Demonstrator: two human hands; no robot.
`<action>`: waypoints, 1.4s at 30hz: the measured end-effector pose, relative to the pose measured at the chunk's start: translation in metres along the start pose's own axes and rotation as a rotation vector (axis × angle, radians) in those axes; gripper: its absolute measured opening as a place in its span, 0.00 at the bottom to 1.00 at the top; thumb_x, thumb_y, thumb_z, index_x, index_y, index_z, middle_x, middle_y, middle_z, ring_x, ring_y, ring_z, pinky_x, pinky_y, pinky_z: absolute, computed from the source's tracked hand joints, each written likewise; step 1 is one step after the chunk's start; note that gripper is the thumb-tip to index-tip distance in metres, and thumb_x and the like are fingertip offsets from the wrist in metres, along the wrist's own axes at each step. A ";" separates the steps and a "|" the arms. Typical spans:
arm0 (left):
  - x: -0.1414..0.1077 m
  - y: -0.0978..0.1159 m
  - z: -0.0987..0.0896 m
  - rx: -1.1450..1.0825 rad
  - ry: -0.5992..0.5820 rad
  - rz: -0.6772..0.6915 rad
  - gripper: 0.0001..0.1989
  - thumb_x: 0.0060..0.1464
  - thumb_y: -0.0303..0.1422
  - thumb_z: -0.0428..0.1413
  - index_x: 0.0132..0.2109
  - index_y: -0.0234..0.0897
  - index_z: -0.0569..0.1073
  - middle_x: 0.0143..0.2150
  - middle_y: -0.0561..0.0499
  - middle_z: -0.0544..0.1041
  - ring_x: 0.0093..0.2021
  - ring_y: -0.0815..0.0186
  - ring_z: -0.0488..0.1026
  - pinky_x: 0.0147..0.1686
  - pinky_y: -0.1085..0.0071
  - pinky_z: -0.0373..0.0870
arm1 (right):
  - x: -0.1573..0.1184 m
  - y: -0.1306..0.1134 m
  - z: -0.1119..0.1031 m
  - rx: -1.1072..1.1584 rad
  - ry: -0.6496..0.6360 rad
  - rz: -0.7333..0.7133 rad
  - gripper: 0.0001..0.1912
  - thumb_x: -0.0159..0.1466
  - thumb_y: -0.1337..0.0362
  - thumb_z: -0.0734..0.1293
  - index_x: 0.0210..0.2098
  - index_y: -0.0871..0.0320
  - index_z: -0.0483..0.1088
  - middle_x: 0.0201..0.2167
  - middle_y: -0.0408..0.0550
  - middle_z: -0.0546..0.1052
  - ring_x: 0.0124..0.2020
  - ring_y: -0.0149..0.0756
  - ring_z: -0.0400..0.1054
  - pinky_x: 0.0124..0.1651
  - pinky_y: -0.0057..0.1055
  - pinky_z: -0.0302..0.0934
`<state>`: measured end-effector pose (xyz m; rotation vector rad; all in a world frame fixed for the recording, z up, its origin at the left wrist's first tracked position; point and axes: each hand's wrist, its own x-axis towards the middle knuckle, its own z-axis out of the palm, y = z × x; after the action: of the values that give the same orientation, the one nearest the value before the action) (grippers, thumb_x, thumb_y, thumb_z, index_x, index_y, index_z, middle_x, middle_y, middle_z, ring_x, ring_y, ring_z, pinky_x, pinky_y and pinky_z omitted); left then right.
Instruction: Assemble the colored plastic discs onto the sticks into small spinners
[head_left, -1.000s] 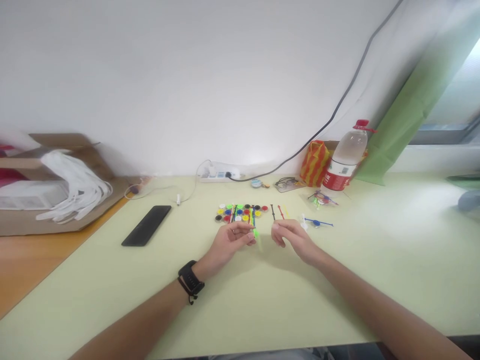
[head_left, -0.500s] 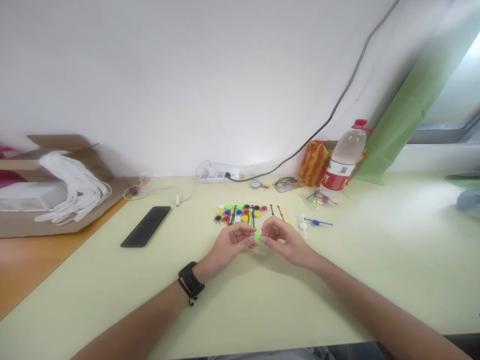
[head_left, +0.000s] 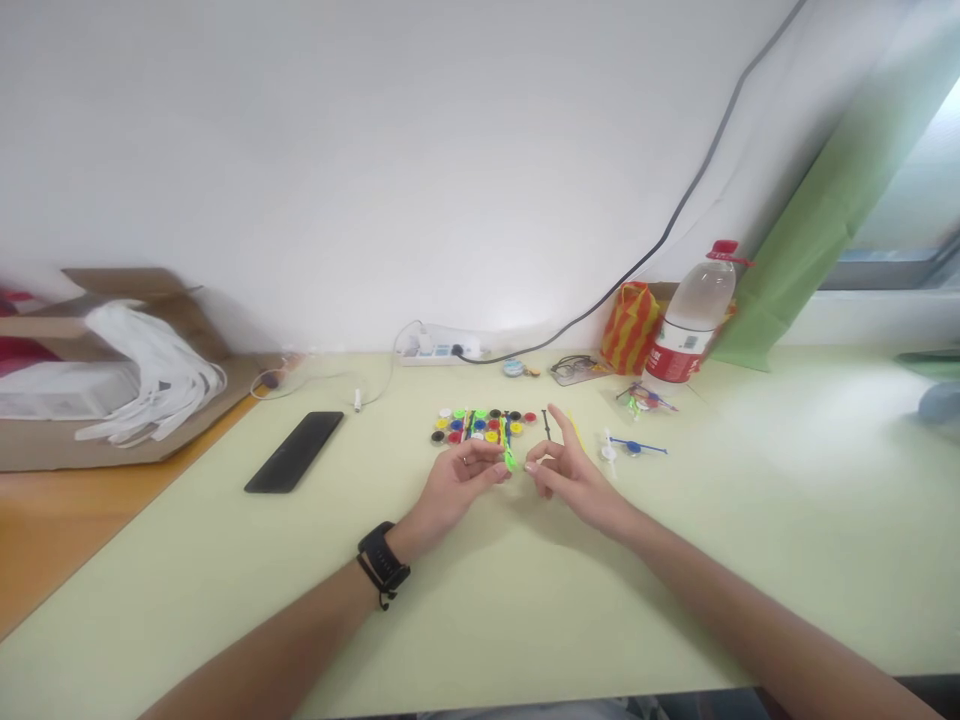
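My left hand [head_left: 459, 482] pinches a small bright green plastic piece [head_left: 510, 460] between thumb and fingers, above the table. Just to the right of it, my right hand [head_left: 579, 482] has its index finger raised. Its thumb meets another fingertip, and whatever may be between them is too small to make out. Behind the hands lie rows of small coloured discs [head_left: 456, 438] with thin coloured strips across them. A black strip [head_left: 546, 425] and a yellow strip [head_left: 575, 428] lie near my right hand. Further right are a white piece [head_left: 608, 450] and a blue piece [head_left: 634, 448], each with a round middle.
A black phone [head_left: 295, 452] lies on the left of the pale green table [head_left: 480, 620]. Along the wall stand a power strip [head_left: 435, 352] and a large bottle [head_left: 690, 320]. A bag of coloured parts [head_left: 646, 398] sits before the bottle. A cardboard box [head_left: 142, 450] is far left.
My right hand has moved slightly away from the green piece, and its index finger has lifted. The green piece stays in my left hand and now looks tilted differently.
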<state>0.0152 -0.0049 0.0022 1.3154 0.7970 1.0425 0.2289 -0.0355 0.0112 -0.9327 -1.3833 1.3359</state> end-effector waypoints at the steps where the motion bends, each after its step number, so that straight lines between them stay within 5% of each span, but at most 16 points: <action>1: 0.001 -0.001 -0.001 0.006 0.006 0.001 0.16 0.51 0.36 0.70 0.45 0.37 0.79 0.43 0.48 0.81 0.44 0.62 0.78 0.50 0.62 0.77 | 0.000 0.000 -0.001 0.009 -0.010 0.029 0.20 0.65 0.55 0.70 0.55 0.51 0.67 0.34 0.41 0.71 0.26 0.30 0.62 0.32 0.32 0.58; 2: 0.001 -0.002 -0.001 0.012 0.015 0.003 0.16 0.51 0.37 0.70 0.45 0.36 0.79 0.42 0.48 0.81 0.44 0.62 0.78 0.50 0.62 0.77 | 0.000 0.000 -0.002 0.019 -0.051 0.064 0.12 0.66 0.54 0.69 0.43 0.55 0.72 0.28 0.40 0.69 0.24 0.29 0.60 0.30 0.31 0.55; 4: 0.002 -0.003 -0.002 0.016 0.037 0.007 0.16 0.51 0.37 0.70 0.45 0.36 0.79 0.41 0.48 0.81 0.42 0.63 0.79 0.48 0.63 0.77 | 0.001 -0.002 -0.006 0.075 -0.166 0.116 0.24 0.68 0.52 0.64 0.21 0.57 0.65 0.18 0.39 0.60 0.21 0.29 0.53 0.27 0.32 0.47; 6: 0.003 -0.004 -0.003 0.010 0.051 0.010 0.17 0.51 0.37 0.70 0.45 0.35 0.79 0.40 0.48 0.80 0.42 0.62 0.79 0.47 0.63 0.78 | 0.002 -0.004 -0.010 0.162 -0.223 0.116 0.31 0.70 0.51 0.61 0.14 0.56 0.54 0.16 0.38 0.53 0.20 0.28 0.47 0.26 0.34 0.42; 14: 0.001 -0.003 -0.002 0.026 0.011 -0.003 0.18 0.51 0.38 0.70 0.47 0.36 0.79 0.42 0.47 0.82 0.44 0.61 0.79 0.49 0.61 0.78 | 0.004 -0.003 -0.006 0.075 -0.006 0.020 0.18 0.65 0.50 0.70 0.32 0.55 0.64 0.25 0.40 0.67 0.24 0.30 0.57 0.28 0.30 0.52; 21: -0.002 0.003 0.003 0.051 -0.070 -0.026 0.18 0.52 0.38 0.70 0.47 0.35 0.80 0.45 0.44 0.83 0.45 0.59 0.80 0.49 0.63 0.77 | -0.001 -0.005 0.002 -0.277 -0.062 -0.131 0.13 0.67 0.52 0.70 0.41 0.54 0.66 0.36 0.44 0.71 0.34 0.34 0.66 0.36 0.32 0.62; 30: -0.005 0.009 0.005 0.056 -0.118 -0.037 0.19 0.54 0.37 0.68 0.50 0.35 0.79 0.50 0.42 0.82 0.50 0.57 0.80 0.52 0.61 0.75 | -0.004 -0.001 0.002 -0.392 -0.073 -0.203 0.10 0.70 0.57 0.65 0.48 0.52 0.67 0.37 0.45 0.73 0.34 0.35 0.69 0.37 0.33 0.65; 34: -0.004 0.008 0.004 0.032 -0.083 -0.040 0.17 0.54 0.38 0.68 0.49 0.35 0.80 0.43 0.44 0.82 0.42 0.61 0.80 0.47 0.63 0.77 | -0.007 0.002 -0.003 -0.505 -0.061 -0.296 0.22 0.71 0.58 0.63 0.63 0.48 0.60 0.38 0.45 0.72 0.31 0.34 0.67 0.36 0.34 0.65; 39: -0.003 0.007 0.002 0.017 -0.079 -0.044 0.18 0.54 0.39 0.68 0.48 0.35 0.80 0.41 0.45 0.82 0.39 0.61 0.80 0.45 0.63 0.78 | -0.007 0.006 -0.005 -0.487 0.020 -0.321 0.42 0.71 0.56 0.64 0.74 0.45 0.34 0.44 0.47 0.70 0.30 0.33 0.66 0.33 0.33 0.64; 40: -0.003 0.008 0.002 0.016 -0.080 -0.043 0.18 0.53 0.39 0.68 0.48 0.35 0.80 0.41 0.45 0.82 0.38 0.61 0.80 0.45 0.63 0.78 | -0.007 0.005 -0.005 -0.463 0.029 -0.315 0.40 0.70 0.55 0.65 0.73 0.45 0.38 0.44 0.47 0.70 0.29 0.33 0.66 0.32 0.33 0.64; 42: -0.003 0.008 0.002 0.012 -0.074 -0.039 0.18 0.53 0.39 0.69 0.47 0.34 0.80 0.41 0.45 0.82 0.38 0.61 0.80 0.45 0.63 0.78 | -0.005 0.003 -0.007 -0.429 -0.017 -0.270 0.23 0.71 0.51 0.63 0.63 0.50 0.62 0.39 0.46 0.71 0.28 0.33 0.65 0.32 0.33 0.62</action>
<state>0.0151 -0.0090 0.0100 1.3361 0.7715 0.9545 0.2367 -0.0381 0.0069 -0.9680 -1.7788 0.8616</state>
